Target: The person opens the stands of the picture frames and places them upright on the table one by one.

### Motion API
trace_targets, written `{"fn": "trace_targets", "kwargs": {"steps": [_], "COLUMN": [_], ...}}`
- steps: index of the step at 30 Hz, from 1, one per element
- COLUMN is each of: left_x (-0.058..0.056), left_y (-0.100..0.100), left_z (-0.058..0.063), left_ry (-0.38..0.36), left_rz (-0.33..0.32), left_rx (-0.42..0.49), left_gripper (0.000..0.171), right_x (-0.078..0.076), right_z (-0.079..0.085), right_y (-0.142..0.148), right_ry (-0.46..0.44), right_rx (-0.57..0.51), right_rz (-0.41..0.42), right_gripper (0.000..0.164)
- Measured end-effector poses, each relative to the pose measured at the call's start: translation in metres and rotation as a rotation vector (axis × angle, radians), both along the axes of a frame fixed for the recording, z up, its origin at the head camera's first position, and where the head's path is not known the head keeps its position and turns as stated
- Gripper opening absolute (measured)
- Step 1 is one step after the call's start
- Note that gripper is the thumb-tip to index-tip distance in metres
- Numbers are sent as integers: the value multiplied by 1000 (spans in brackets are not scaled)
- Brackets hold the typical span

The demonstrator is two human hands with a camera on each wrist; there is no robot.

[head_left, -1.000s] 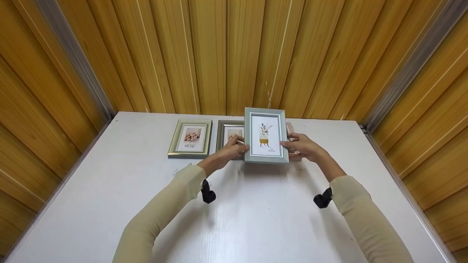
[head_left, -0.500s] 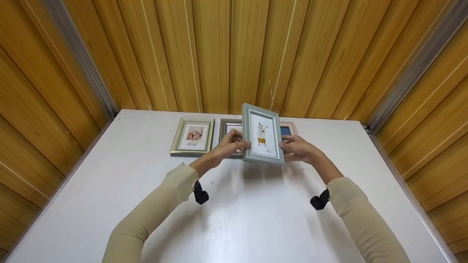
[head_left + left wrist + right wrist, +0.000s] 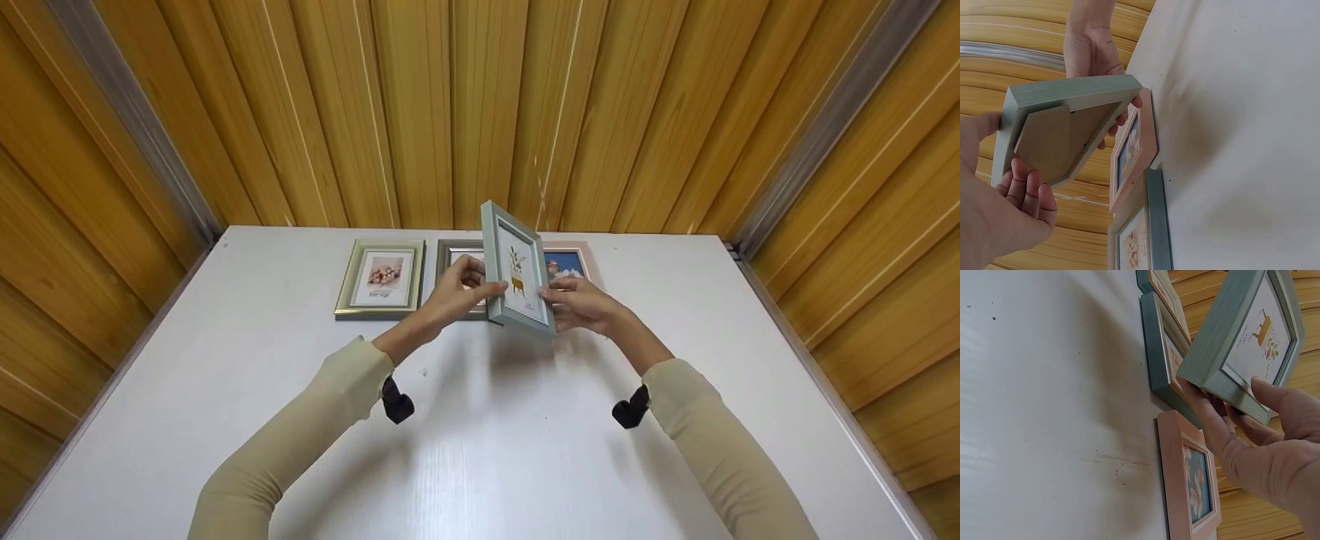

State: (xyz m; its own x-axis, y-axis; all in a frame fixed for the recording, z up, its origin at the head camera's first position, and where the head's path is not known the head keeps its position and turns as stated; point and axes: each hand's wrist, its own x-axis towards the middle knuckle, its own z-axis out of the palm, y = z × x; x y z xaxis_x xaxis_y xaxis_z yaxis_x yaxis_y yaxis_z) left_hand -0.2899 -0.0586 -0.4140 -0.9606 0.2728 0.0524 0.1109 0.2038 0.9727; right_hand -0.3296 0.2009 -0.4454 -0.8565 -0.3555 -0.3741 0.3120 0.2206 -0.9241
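Observation:
Both hands hold a blue-green picture frame (image 3: 517, 274) with a plant-in-a-pot print, raised above the white table and turned at an angle. My left hand (image 3: 455, 294) grips its left edge, thumb on the front side and fingers curled behind. In the left wrist view the brown back panel (image 3: 1050, 138) of the frame shows, with those fingers against it. On the right edge, my right hand (image 3: 585, 306) pinches the frame, thumb on the front and fingers underneath. The right wrist view shows the frame's thick side (image 3: 1221, 332) and the right thumb over its border.
On the white table (image 3: 480, 450), a gold-green picture frame (image 3: 381, 279) lies at the left of a row. A grey-brown frame (image 3: 446, 255) and a pink frame (image 3: 589, 259) lie partly behind the held one. Wood-patterned panels (image 3: 412, 112) stand behind the table's far edge.
The held picture frame has turned from facing the head camera to a slant, its face swinging rightward. It has shifted a little left, so more of the pink frame shows.

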Motion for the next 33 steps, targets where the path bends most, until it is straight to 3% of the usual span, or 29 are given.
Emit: {"fn": "trace_targets", "kwargs": {"steps": [6,15,27,33], "left_x": [3,17,24,25], "left_y": [6,18,19,17], "left_z": [2,10,9,5], "left_ry": [85,116,89,61], "left_rz": [-70,-135,-274,-360], "left_rx": [17,7,66,140], "left_gripper": [44,49,51,61], "right_x": [2,6,8,13], "right_z": [2,-1,1,5], "right_y": [-6,-15,-15,-13], "right_ry": [5,-17,-33,-40], "right_rx": [-56,-124,-261,-239], "right_rz": [40,58,102,94], "right_gripper": [53,59,56,55]}}
